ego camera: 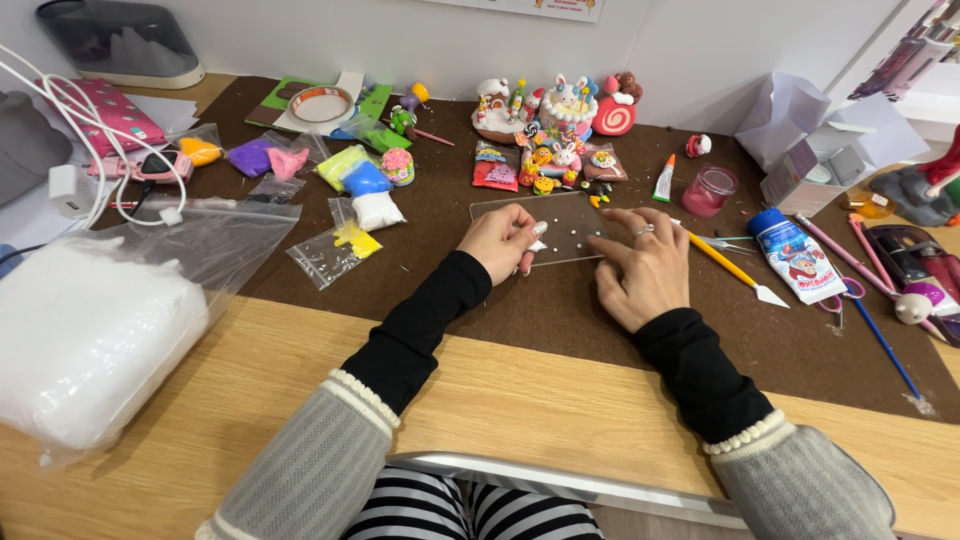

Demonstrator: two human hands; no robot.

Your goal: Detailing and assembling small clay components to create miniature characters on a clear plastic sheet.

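**Both hands on the clear sheet, tiny white beads between them**

Your left hand (pixel 503 240) rests curled on the near left corner of the clear plastic sheet (pixel 572 215). Its fingers are bent inward around a small white bit at the fingertips, though you cannot tell from here whether that bit is truly pinched or only touched. Your right hand (pixel 645 270) lies flat and released, palm down, fingers spread across the sheet's right edge, gripping nothing; it wears a ring.

The sheet lies flat on the dark brown felt mat (pixel 500 320), directly in front of you, between the two hands. It looks rigid, thin and smooth, so judge it light and slippery on top, though the felt should keep it from skating. Take it by the edges rather than the face. On it sit several small white beads (pixel 578 235), round and well apart; they look soft and light, likely easy to squash or roll, so handle them with fingertips only.

Just right of your right hand lies a yellow-handled sculpting tool (pixel 735 268) with a pale flat blade. Beyond it stands a tube of glue (pixel 795 255), and a small pink jar (pixel 709 189). Behind the sheet are finished clay figures (pixel 558 112), bright and detailed, probably fragile. To the left, small bags of coloured clay (pixel 355 180) look soft. A large bag of white filling (pixel 85 335) sits on the wooden table (pixel 520 400).
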